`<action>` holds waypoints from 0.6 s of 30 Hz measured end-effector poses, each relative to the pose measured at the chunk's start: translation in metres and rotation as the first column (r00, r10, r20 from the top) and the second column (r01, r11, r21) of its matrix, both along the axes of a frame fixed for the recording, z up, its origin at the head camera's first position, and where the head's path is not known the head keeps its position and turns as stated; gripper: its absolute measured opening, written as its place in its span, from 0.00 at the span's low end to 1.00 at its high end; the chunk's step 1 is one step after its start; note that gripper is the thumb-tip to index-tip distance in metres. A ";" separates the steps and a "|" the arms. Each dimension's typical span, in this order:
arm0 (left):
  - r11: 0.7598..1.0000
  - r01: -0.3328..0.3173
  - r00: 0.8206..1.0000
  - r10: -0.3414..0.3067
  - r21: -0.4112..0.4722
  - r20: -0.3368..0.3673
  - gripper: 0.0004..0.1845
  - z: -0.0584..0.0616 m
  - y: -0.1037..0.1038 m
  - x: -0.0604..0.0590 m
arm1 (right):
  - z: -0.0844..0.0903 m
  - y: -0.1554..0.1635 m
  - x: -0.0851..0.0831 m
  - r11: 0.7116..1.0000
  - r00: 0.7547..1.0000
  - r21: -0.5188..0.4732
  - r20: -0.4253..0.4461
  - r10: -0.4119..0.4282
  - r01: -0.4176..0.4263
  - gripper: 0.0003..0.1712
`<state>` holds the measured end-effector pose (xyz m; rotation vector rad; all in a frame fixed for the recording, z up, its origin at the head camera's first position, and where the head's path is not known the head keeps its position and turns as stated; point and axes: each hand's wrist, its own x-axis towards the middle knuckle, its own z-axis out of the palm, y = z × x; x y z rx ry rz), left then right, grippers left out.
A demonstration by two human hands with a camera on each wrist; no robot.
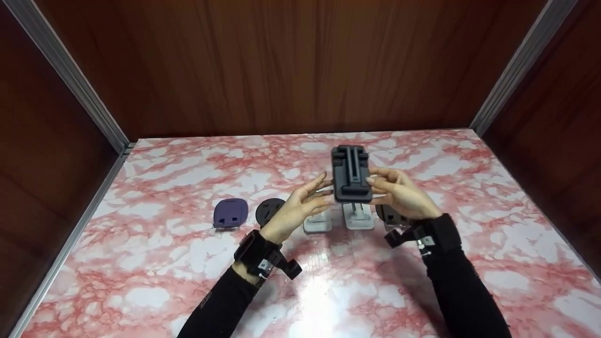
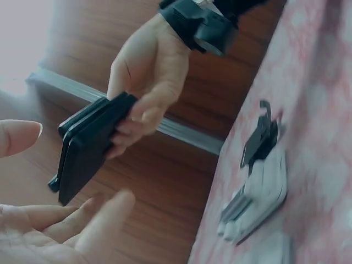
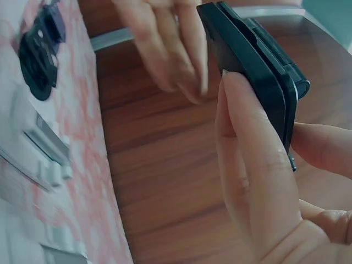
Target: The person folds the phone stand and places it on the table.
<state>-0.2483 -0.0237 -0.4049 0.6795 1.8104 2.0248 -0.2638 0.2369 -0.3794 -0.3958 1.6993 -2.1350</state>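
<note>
My right hand holds a black ribbed clamp plate upright above the table, thumb and fingers pinching its right edge. The same grip shows close up in the right wrist view, on the plate. My left hand is open with straight fingers just left of the plate; it does not grip it. In the left wrist view the plate hangs between my left thumb and fingers with a gap around it. Below the plate two pale grey stand bases lie on the marble table.
A purple oval part and a black round part lie left of the bases. Another dark part sits under my right wrist. Wooden walls with metal corner strips close in the table on three sides.
</note>
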 end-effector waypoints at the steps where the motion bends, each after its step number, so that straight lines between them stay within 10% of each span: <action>1: 0.999 -0.011 0.999 0.009 -0.051 -0.050 0.37 0.001 0.000 0.001 | 0.002 0.004 0.000 1.000 1.000 -0.012 -0.009 -0.003 0.003 0.13; 4: 0.973 -0.076 0.975 0.028 -0.217 -0.219 0.37 0.003 -0.002 0.004 | 0.005 0.017 0.001 0.999 0.999 -0.047 -0.033 -0.014 0.012 0.15; 9: 0.864 -0.237 0.896 0.018 -0.445 -0.443 0.38 0.003 -0.012 0.012 | 0.004 0.042 0.000 0.996 0.998 -0.084 -0.059 -0.001 -0.004 0.17; 18: 0.673 -0.476 0.782 0.029 -0.566 -0.622 0.40 -0.009 -0.047 0.020 | -0.019 0.103 -0.003 0.999 0.999 -0.040 -0.035 0.026 -0.027 0.20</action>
